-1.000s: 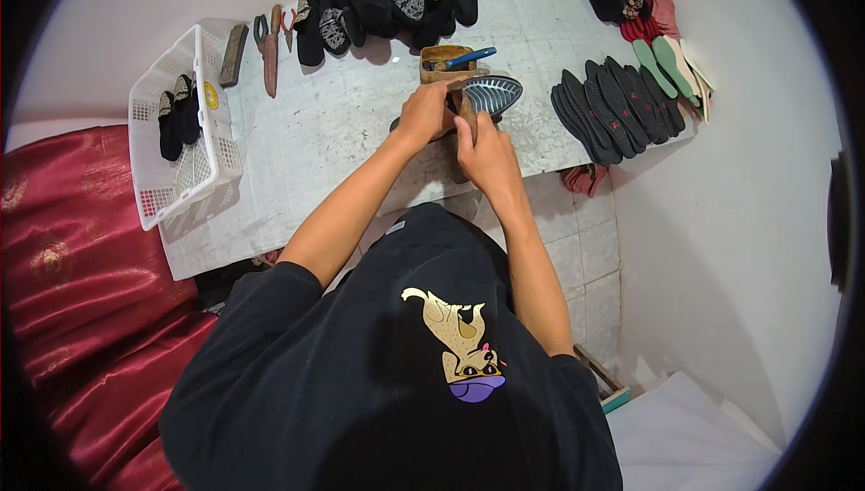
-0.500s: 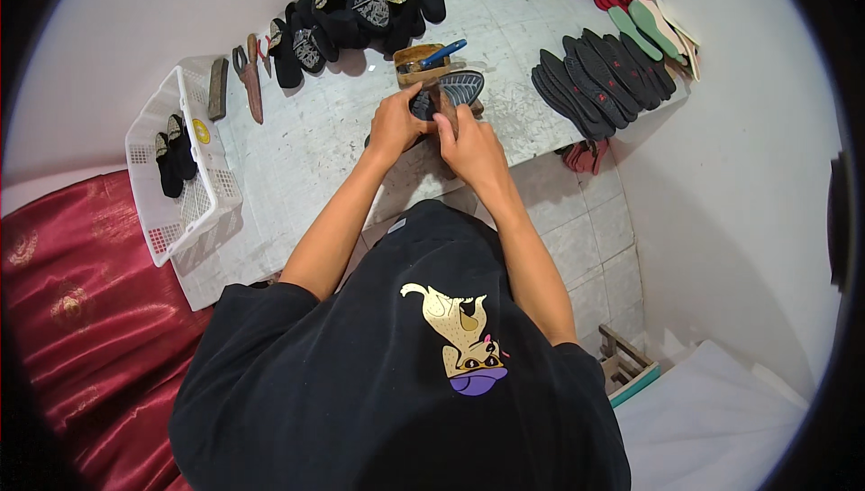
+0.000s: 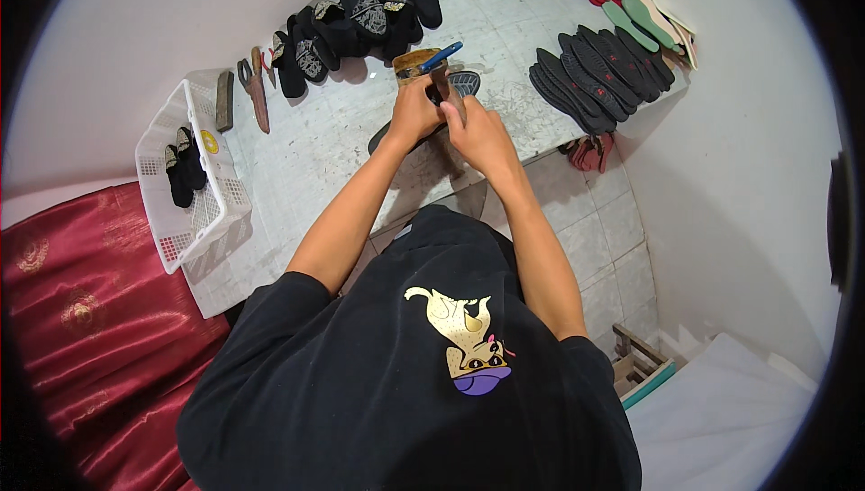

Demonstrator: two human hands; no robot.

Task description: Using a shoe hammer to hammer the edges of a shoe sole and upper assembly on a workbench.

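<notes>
In the middle of the table, my left hand (image 3: 417,115) is closed around a dark shoe; its patterned grey-black sole (image 3: 466,83) faces up, and the other end (image 3: 381,138) shows beside my wrist. My right hand (image 3: 482,133) grips the brown wooden handle (image 3: 452,102) of what looks like a hammer, held over the shoe close to my left fingers. My left hand hides the middle of the shoe. Just beyond my hands stands a yellowish-brown container (image 3: 412,61) with a blue-handled brush (image 3: 443,56) resting across it.
Black embroidered shoes (image 3: 338,31) line the back of the table (image 3: 315,158). A white basket (image 3: 216,207) with shoes stands left, near a dark block (image 3: 224,101), scissors (image 3: 245,72) and a sheathed-looking tool (image 3: 259,104). Black soles (image 3: 595,77) and green insoles (image 3: 631,27) lie right.
The hammer has risen and tilted away from the sole, toward the container. My left hand has shifted forward and right over the shoe, uncovering its near-left end. The whole view has shifted slightly.
</notes>
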